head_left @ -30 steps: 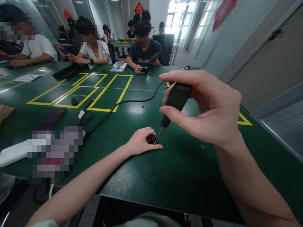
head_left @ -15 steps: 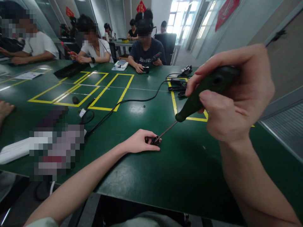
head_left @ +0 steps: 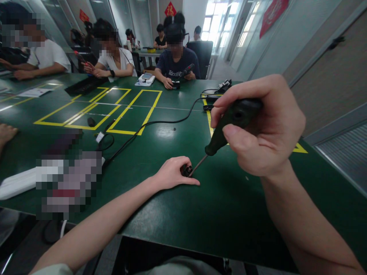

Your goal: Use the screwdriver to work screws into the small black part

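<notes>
My right hand [head_left: 263, 126] is closed around the dark handle of a screwdriver [head_left: 219, 139], whose thin metal shaft slants down and to the left. The shaft's tip meets a small black part [head_left: 187, 170] with a round opening, low over the green table [head_left: 223, 221]. Around that part curl the fingers of my left hand [head_left: 174, 173], while its thumb lies stretched out along the near side. Some of the small part is hidden by my left fingers, so its exact kind does not show.
A black cable [head_left: 163, 122] crosses the table from a blurred-out item on the left to black devices [head_left: 213, 100] at the back right. Yellow tape [head_left: 140, 131] marks rectangles. A white object [head_left: 23, 181] lies left. Across the table, a person [head_left: 177, 57] handles a tool.
My right hand and the screwdriver have moved left and slightly down, with the shaft now steeper. My left thumb has straightened away from the fingers.
</notes>
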`<move>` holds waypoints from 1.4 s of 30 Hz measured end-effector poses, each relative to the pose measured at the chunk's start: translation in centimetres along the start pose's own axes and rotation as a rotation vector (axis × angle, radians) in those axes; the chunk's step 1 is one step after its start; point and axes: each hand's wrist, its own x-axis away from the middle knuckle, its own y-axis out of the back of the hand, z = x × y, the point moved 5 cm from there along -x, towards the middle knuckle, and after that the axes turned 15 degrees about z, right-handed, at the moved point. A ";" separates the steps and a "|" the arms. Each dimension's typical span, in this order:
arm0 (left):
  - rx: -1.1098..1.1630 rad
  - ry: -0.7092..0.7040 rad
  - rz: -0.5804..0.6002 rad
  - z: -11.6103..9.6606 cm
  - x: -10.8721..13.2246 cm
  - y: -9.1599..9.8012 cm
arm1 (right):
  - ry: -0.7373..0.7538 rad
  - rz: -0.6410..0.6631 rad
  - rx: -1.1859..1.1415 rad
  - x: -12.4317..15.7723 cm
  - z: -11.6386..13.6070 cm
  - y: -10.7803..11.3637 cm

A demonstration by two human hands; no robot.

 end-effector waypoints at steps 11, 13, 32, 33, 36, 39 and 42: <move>-0.023 -0.019 -0.010 -0.2 -0.1 0.0 | 0.018 0.088 -0.042 0.0 0.1 0.3; -0.014 -0.018 -0.010 -0.2 -0.1 0.0 | -0.010 0.073 -0.032 0.1 0.0 0.3; 0.002 -0.022 0.009 -0.2 0.0 -0.1 | 0.121 0.125 -0.052 -0.2 0.3 -0.3; -0.005 -0.021 0.004 -0.2 0.0 0.0 | 0.110 0.120 -0.056 -0.2 0.3 -0.2; -0.027 -0.010 -0.004 -0.2 0.0 0.0 | 0.051 0.095 -0.056 -0.2 0.2 0.1; -0.028 -0.013 -0.003 -0.1 -0.1 -0.1 | 0.100 0.105 -0.032 -0.1 0.5 0.0; 0.001 -0.020 -0.001 -0.1 -0.1 -0.2 | 0.152 0.120 0.006 0.0 0.9 -0.2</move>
